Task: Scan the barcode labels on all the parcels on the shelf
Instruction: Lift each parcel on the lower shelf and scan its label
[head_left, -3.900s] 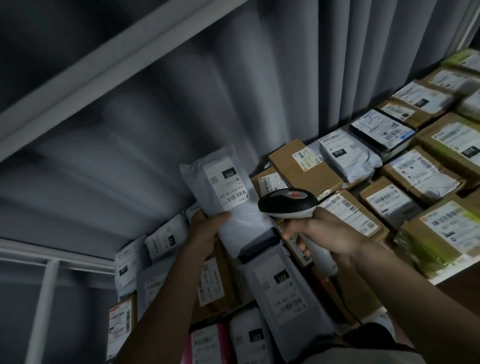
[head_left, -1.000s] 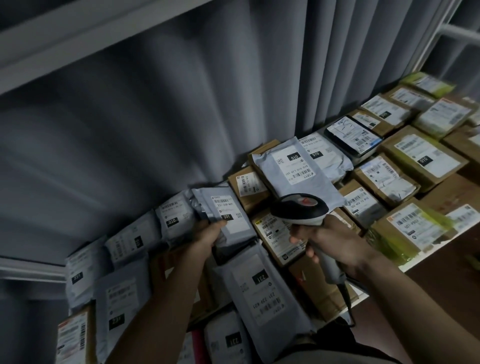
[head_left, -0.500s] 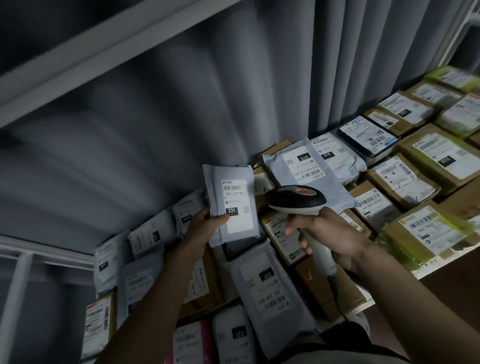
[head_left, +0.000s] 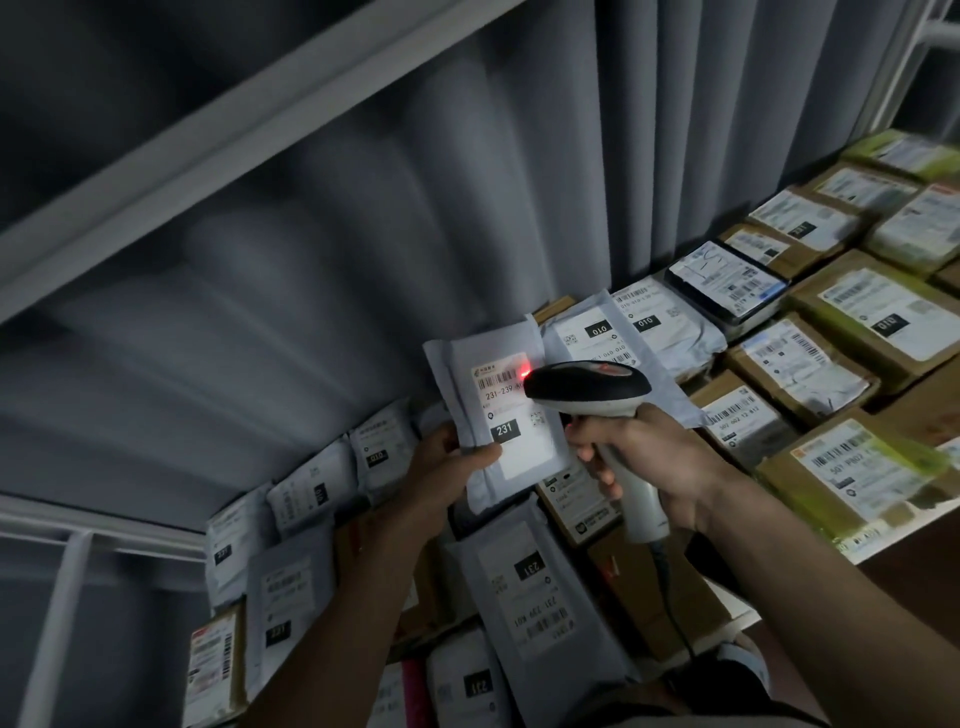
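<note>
My left hand (head_left: 447, 467) holds a small grey mailer parcel (head_left: 493, 415) upright above the shelf, its white label marked 231 facing me. My right hand (head_left: 644, 457) grips the handle of a black-and-white barcode scanner (head_left: 592, 387). The scanner's head sits right next to the label, and a red light spot glows on the barcode at the label's top right. Below lie several more grey mailers (head_left: 524, 582) and brown cartons (head_left: 878, 317) with labels.
A grey curtain (head_left: 415, 208) hangs behind the shelf. A white shelf beam (head_left: 208, 145) runs overhead and a white upright (head_left: 52, 623) stands at the left. The scanner cable (head_left: 670, 597) hangs down over the shelf's front edge (head_left: 883, 545).
My left hand has lifted the 231 mailer off the pile and turned it upright. The scanner has moved in close to its label, and a red light now shines on the barcode.
</note>
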